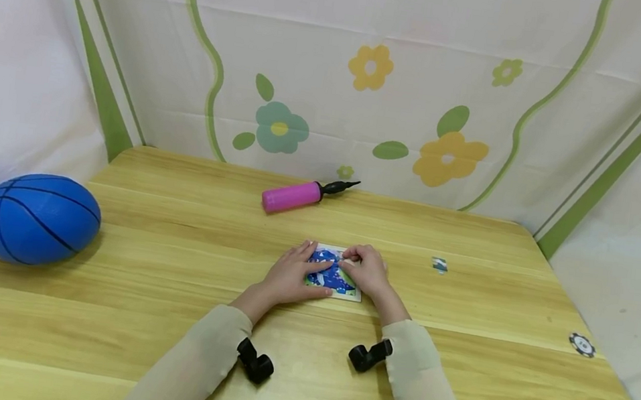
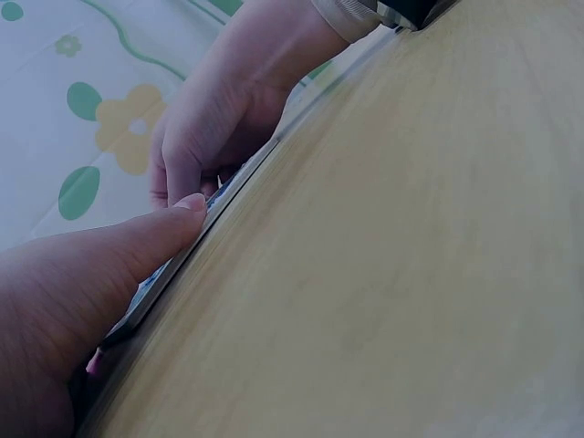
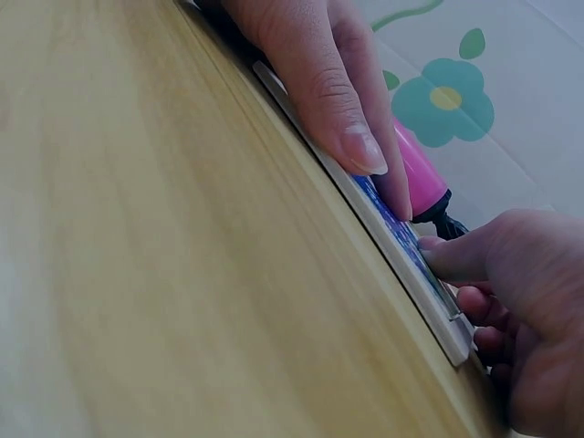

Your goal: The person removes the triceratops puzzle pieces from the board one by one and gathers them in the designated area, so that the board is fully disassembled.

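Note:
A small jigsaw puzzle [image 1: 326, 283] with a blue, white and green picture lies in a pale frame on the table, between both hands. My left hand [image 1: 291, 276] rests over its left side with the fingers spread, the thumb along the near edge. At the upper right of the picture, my right hand [image 1: 370, 274] has its thumb and bent index finger together, pinching what seems a small puzzle piece, mostly hidden by the fingers. In the right wrist view the right thumb [image 3: 461, 258] touches the picture surface, and the other fingers curl beside the frame [image 3: 401, 260].
A loose puzzle piece [image 1: 440, 264] lies to the right of the hands. A round black-and-white chip [image 1: 582, 345] is near the table's right edge. The pink pump [image 1: 293, 197] with a black nozzle lies behind the puzzle. At far left rests a blue ball [image 1: 37, 219].

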A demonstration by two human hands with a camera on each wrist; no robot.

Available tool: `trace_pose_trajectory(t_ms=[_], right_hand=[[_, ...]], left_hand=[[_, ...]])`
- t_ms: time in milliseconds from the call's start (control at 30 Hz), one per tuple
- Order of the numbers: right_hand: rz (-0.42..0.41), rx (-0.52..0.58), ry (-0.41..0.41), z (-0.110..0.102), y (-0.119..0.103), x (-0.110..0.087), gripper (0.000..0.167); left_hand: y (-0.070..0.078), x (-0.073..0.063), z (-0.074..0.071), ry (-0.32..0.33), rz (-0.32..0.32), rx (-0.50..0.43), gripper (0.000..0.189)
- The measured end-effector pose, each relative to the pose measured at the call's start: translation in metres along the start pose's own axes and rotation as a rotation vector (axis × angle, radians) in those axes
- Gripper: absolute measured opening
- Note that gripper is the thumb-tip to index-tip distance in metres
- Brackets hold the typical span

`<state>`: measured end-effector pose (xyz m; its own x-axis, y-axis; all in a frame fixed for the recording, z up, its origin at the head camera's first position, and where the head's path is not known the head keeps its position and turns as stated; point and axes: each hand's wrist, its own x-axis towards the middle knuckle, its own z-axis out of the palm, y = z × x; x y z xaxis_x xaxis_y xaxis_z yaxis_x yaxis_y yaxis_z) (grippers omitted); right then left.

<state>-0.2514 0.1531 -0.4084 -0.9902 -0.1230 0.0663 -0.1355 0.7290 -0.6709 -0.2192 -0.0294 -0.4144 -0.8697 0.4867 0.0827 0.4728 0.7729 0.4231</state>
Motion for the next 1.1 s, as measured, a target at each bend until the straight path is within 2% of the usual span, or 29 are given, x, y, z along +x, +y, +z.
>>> trace_pose_trajectory(t_ms=[467, 767, 1100], right_hand=[[0.027, -0.012, 0.028, 0.0029, -0.0010, 0.0003, 0.012], [0.009, 0.007, 0.054, 0.0039, 0.0001, 0.0005, 0.013], [0.023, 0.111, 0.031, 0.0017, -0.0019, 0.0004, 0.011]], left_hand=[[0.0009, -0.0002, -0.0002, -0.011, -0.005, -0.004, 0.064], [0.0001, -0.0001, -0.0003, 0.001, 0.005, -0.005, 0.065], [0.0019, -0.0003, -0.0008, 0.009, 0.014, -0.012, 0.064]])
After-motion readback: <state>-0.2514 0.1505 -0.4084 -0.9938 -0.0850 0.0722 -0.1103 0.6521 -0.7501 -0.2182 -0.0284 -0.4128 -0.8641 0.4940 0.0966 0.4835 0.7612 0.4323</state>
